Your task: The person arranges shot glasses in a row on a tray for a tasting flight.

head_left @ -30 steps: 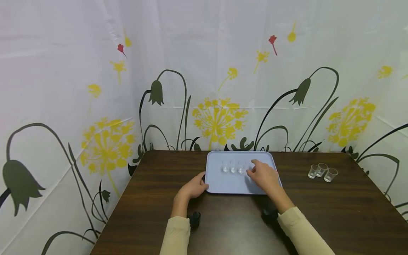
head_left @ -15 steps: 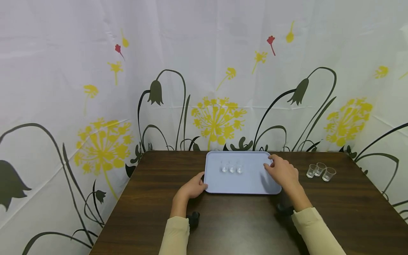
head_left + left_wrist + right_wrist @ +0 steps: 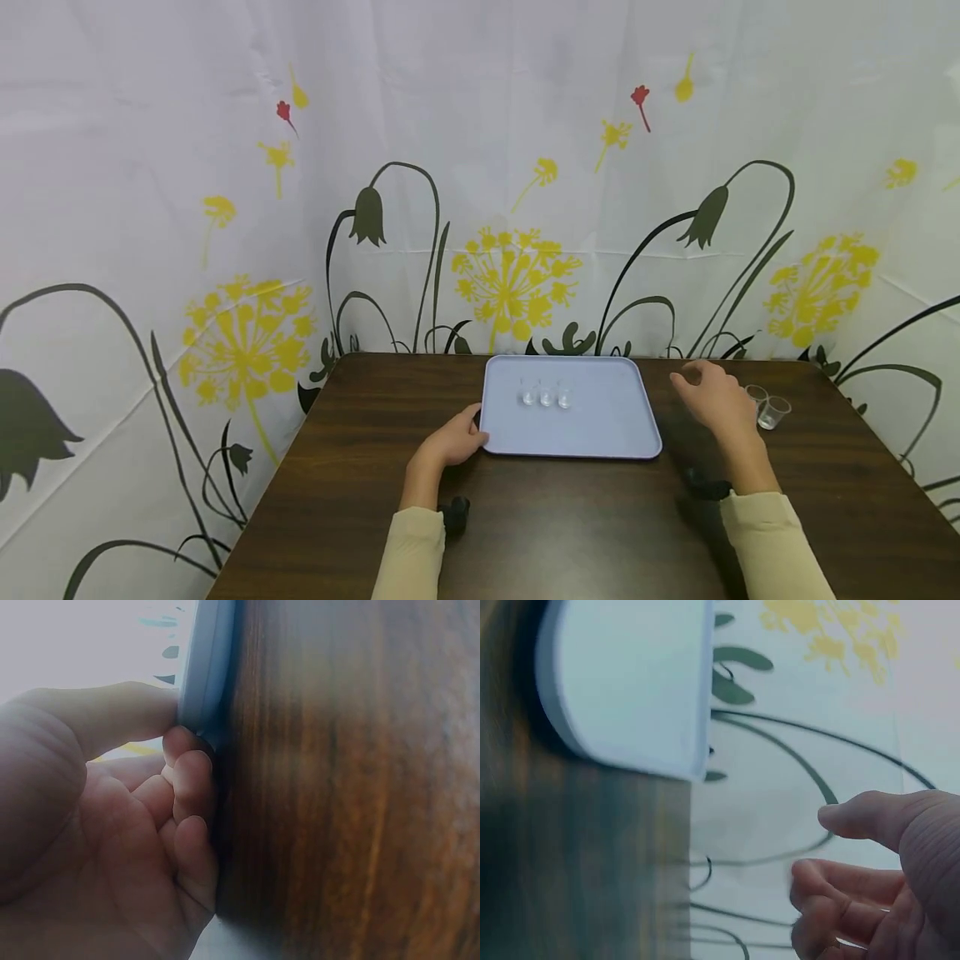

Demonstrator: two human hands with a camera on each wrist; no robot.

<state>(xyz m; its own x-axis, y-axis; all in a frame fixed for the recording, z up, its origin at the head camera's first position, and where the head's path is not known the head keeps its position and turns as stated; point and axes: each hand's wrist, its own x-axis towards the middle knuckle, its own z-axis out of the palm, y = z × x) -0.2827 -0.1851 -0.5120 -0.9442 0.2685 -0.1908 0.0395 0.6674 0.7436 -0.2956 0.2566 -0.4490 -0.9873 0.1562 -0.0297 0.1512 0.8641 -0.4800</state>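
On the dark wooden table lies a pale blue rectangular tray (image 3: 600, 429). My left hand (image 3: 455, 437) grips its left edge near the front corner. In the left wrist view the thumb (image 3: 127, 712) is on the tray rim and curled fingertips (image 3: 180, 742) sit against its underside. Three small clear shot glasses (image 3: 546, 394) stand in a row on the left half of the tray. My right hand (image 3: 718, 402) hovers right of the tray, holding nothing, thumb and fingers apart. Just beyond it are more shot glasses (image 3: 774, 412), partly hidden by the hand.
A white cloth (image 3: 480, 125) with flower prints hangs behind the table and along its sides. Bare wooden tabletop (image 3: 555, 525) lies in front of the tray. Each wrist wears a black device, such as the left wrist camera (image 3: 455, 515).
My right hand has moved right from over the tray, away from the three glasses, to near the glasses on the table. My left hand keeps its grip on the tray.
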